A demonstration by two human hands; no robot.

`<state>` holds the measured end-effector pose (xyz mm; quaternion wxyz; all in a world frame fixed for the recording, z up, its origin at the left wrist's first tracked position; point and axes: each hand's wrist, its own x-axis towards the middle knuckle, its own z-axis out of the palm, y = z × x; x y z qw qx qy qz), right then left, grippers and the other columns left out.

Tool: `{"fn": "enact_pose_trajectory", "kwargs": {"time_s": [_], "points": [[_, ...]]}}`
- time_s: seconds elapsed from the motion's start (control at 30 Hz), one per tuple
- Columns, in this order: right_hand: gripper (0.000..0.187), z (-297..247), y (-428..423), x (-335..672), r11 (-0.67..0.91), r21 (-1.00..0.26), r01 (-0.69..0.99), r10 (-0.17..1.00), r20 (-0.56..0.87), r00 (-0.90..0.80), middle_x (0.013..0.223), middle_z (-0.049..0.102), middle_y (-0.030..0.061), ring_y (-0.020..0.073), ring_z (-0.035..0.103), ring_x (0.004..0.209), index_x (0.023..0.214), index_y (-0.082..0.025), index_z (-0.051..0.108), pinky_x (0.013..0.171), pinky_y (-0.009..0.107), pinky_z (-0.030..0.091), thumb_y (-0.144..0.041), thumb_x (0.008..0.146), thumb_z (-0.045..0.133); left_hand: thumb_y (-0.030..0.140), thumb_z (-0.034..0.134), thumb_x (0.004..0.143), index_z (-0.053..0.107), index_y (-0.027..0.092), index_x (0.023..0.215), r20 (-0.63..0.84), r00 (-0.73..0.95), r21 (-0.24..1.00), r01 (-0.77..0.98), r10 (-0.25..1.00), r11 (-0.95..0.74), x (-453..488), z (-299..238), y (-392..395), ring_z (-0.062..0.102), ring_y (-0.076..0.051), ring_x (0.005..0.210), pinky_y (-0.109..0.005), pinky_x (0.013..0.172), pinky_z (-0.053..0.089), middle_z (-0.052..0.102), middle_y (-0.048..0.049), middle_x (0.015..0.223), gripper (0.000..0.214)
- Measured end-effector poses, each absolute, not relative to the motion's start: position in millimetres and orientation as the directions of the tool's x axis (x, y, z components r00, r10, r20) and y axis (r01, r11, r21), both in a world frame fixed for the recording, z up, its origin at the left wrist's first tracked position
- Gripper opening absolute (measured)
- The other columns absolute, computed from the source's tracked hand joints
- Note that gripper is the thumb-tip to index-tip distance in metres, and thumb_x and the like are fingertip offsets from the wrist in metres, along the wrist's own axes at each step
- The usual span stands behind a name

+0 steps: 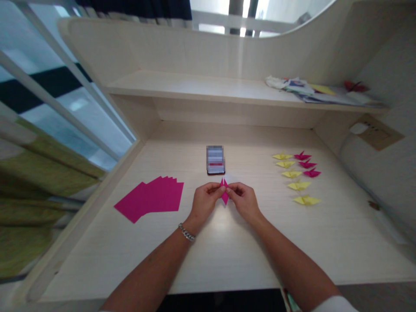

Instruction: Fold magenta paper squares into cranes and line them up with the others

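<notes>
Apparently left hand [204, 200] and right hand [244, 200] pinch pink paper [225, 197].

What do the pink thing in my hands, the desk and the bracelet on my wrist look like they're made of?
The folded pink piece, pinched between left hand and right hand: thin matte paper, judging by its sharp creases and points. The desk: pale wood-look board, probably laminate; faint grain lines, soft sheen. The bracelet: silvery metal links, by the glints; too small to be sure.

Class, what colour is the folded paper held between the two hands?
The folded paper is magenta pink, seen best in the head view.
</notes>
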<state>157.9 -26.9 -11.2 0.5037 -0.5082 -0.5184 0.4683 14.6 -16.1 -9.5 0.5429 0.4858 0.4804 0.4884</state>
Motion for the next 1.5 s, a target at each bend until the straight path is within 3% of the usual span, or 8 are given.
{"fn": "enact_pose_trajectory", "kwargs": {"time_s": [0.17,0.47,0.63,0.93,1.27,1.5], "points": [[0.019,-12.9,-27.0,158.4,0.062,-0.997,0.049,0.998,0.063,0.009,0.078,0.070,0.0064,0.0169,0.062,0.069,0.083,-0.015,0.070,0.066,0.029,0.049,-0.031,0.075,0.065,0.038,0.070,0.071,0.072,0.013,0.081,-0.002,0.076,1.000,0.020,0.997,0.001,13.0,-12.8,-15.7,0.066,-0.018,0.071,-0.032,0.070,0.053,0.073,-0.0078,0.078,0.028],[0.022,-13.9,-23.5,158.0,-0.055,-0.995,-0.088,0.998,-0.055,-0.004,0.068,0.068,0.0037,0.0143,0.059,0.060,0.074,-0.015,0.068,0.059,0.027,0.047,-0.034,0.064,0.074,0.034,0.067,0.074,0.070,0.013,0.078,0.059,0.091,0.993,0.094,0.994,-0.068,11.3,-6.2,-17.2,0.064,-0.017,0.068,-0.029,0.068,0.051,0.071,-0.0062,0.074,0.021],[0.030,-7.2,-25.2,157.6,-0.090,-0.984,-0.151,0.996,-0.087,-0.028,0.072,0.068,0.0044,0.0149,0.060,0.062,0.082,-0.015,0.068,0.059,0.027,0.048,-0.038,0.063,0.074,0.034,0.064,0.078,0.069,0.013,0.077,0.052,0.141,0.990,0.125,0.989,-0.070,13.7,-2.7,-21.4,0.063,-0.017,0.067,-0.028,0.065,0.050,0.070,-0.0060,0.073,0.021],[0.026,-12.1,-23.2,160.5,-0.062,-0.993,-0.097,0.998,-0.062,-0.003,0.066,0.067,0.0042,0.0144,0.058,0.060,0.073,-0.015,0.069,0.059,0.027,0.048,-0.039,0.065,0.072,0.035,0.062,0.078,0.069,0.013,0.075,0.057,0.194,0.986,0.141,0.979,-0.085,15.4,-0.9,-24.3,0.062,-0.017,0.066,-0.029,0.064,0.049,0.069,-0.0066,0.072,0.022],[0.024,-9.6,-21.4,166.4,-0.034,-0.999,-0.040,0.999,-0.035,0.013,0.068,0.068,0.0046,0.0151,0.059,0.062,0.076,-0.015,0.070,0.061,0.029,0.049,-0.037,0.068,0.070,0.037,0.064,0.075,0.067,0.014,0.069,0.043,0.205,0.984,0.159,0.978,-0.077,18.0,-1.3,-25.7,0.058,-0.014,0.061,-0.027,0.060,0.047,0.067,-0.0046,0.067,0.024],[0.025,-7.4,-21.1,166.4,-0.072,-0.990,-0.117,0.997,-0.071,-0.013,0.067,0.067,0.0034,0.0149,0.059,0.060,0.076,-0.016,0.069,0.059,0.028,0.049,-0.037,0.063,0.073,0.039,0.066,0.074,0.069,0.014,0.073,0.013,0.220,0.991,0.128,0.976,-0.042,17.0,-4.0,-24.0,0.060,-0.016,0.063,-0.028,0.062,0.048,0.069,-0.0063,0.071,0.025]]}}
